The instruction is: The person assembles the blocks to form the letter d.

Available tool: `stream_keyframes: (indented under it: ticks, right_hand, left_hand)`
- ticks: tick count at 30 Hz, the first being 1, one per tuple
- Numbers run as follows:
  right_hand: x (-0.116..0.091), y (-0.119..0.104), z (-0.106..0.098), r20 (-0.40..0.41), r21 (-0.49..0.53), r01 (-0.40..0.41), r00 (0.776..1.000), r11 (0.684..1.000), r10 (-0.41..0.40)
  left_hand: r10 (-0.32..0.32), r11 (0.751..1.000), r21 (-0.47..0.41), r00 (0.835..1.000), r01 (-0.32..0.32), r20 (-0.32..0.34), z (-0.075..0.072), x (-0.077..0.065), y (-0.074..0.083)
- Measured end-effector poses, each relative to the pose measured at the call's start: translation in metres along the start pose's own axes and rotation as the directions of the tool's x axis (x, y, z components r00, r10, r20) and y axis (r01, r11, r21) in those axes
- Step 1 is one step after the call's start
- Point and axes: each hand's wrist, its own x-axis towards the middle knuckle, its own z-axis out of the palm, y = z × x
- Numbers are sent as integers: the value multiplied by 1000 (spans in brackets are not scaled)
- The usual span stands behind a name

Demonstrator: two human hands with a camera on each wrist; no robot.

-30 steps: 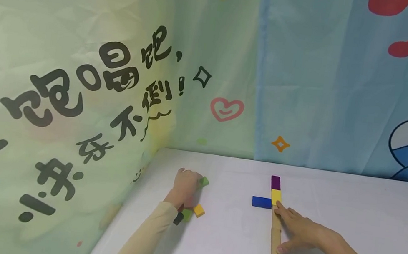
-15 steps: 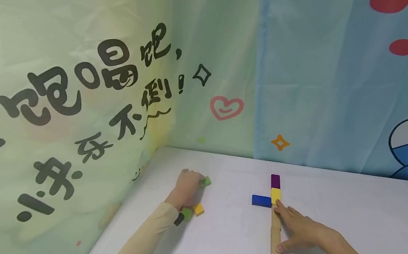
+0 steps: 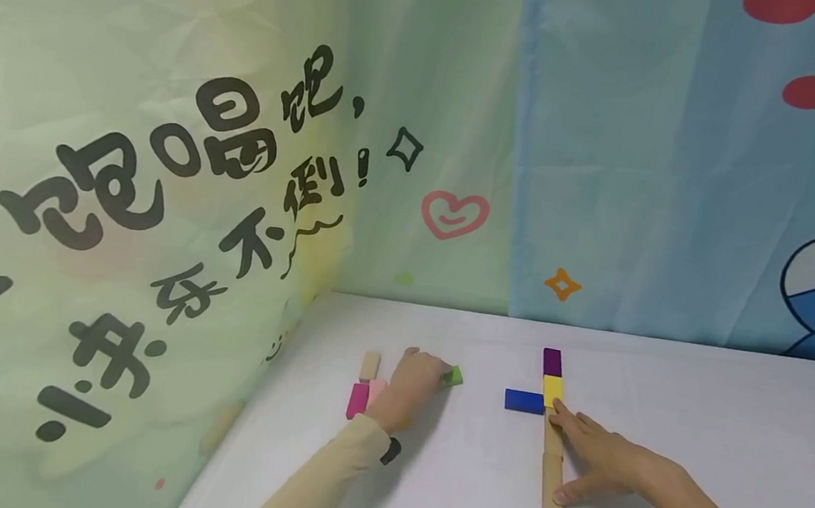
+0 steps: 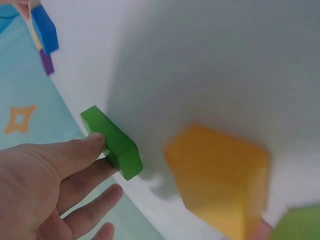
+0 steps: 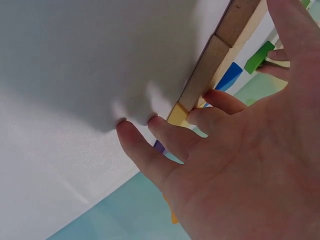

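Between thumb and index finger, my left hand (image 3: 413, 385) pinches a green block (image 4: 114, 142), held out toward the row on the right. My right hand (image 3: 606, 459) lies with spread fingers along that row, its thumb by the near plain wooden block (image 3: 551, 484) and a fingertip at the yellow block (image 3: 552, 390). A second plain wooden block (image 3: 553, 434) sits between them. At the row's far end is a purple block (image 3: 552, 362). Sticking out to the left beside the yellow one is a blue block (image 3: 524, 401).
Left of my left hand lie a plain block (image 3: 370, 365), a magenta block (image 3: 357, 400) and a pink block (image 3: 376, 390). An orange block (image 4: 215, 175) and another green block (image 4: 300, 224) show under the left wrist. Printed curtains (image 3: 629, 162) stand behind the white table (image 3: 457, 478).
My left hand has moved right with the green block, away from the loose blocks, uncovering the plain, magenta and pink ones. My right hand and the row have stayed in place.
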Motion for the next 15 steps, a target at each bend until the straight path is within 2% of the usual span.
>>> stream_keyframes:
  ticks: [15]
  right_hand:
    - [-3,-1,0,-12,-7,19,1000,1000,-19]
  left_hand:
    - [108,994,30,994,-107,-23,0,8,43]
